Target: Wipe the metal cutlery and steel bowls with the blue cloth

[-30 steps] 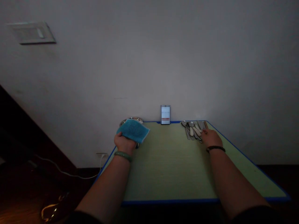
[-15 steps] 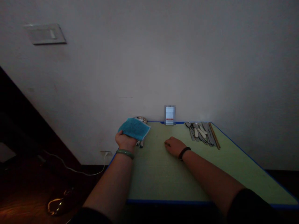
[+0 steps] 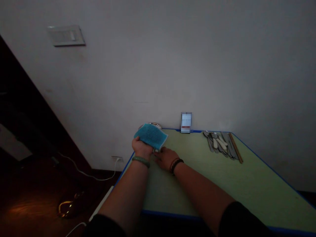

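My left hand [image 3: 142,147] is closed on a blue cloth [image 3: 151,135], palm up, with the cloth spread over the palm and fingers. Behind the cloth, a shiny metal dish [image 3: 158,125] shows only its rim. Close by on the table, my right hand [image 3: 168,158] has its fingers drawn together at the pale handle ends of some cutlery [image 3: 155,150] just below the cloth. Most of that cutlery is hidden by the cloth and my hands. What exactly the right fingers pinch is too small and dark to make out.
Spoons, forks and knives [image 3: 221,144] lie in a group at the table's back right, beside wooden chopsticks [image 3: 236,148]. A phone [image 3: 186,122] stands upright at the back edge of the green table [image 3: 207,187], against the wall. A white cable [image 3: 98,179] hangs from a wall socket [image 3: 117,158].
My right hand has moved left across the table to the cutlery below the cloth. The left hand still holds the cloth. The whole view has shifted slightly.
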The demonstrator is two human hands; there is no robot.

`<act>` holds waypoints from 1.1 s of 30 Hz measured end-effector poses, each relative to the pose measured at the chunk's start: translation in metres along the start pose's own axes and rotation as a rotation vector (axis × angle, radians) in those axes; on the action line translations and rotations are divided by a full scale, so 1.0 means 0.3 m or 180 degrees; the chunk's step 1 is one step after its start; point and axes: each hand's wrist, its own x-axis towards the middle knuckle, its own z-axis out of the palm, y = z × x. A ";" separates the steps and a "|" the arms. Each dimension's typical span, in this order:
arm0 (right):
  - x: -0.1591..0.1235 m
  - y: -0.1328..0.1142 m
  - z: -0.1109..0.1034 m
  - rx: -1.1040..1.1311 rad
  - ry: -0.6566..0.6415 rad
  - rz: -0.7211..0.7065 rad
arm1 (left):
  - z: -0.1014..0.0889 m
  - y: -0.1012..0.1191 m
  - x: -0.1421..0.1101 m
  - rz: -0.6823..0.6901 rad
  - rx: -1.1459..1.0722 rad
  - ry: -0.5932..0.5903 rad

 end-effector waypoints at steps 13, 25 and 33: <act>-0.006 0.055 -0.018 0.0225 0.0104 0.0980 | -0.012 -0.010 0.012 -0.0078 -0.0055 -0.0006; -0.024 0.189 -0.053 0.0282 -0.0209 0.1337 | -0.007 -0.020 -0.016 -0.0222 0.0077 -0.0120; -0.092 0.238 -0.065 0.0247 0.0056 0.1430 | -0.012 -0.035 -0.012 -0.0246 0.0163 -0.0152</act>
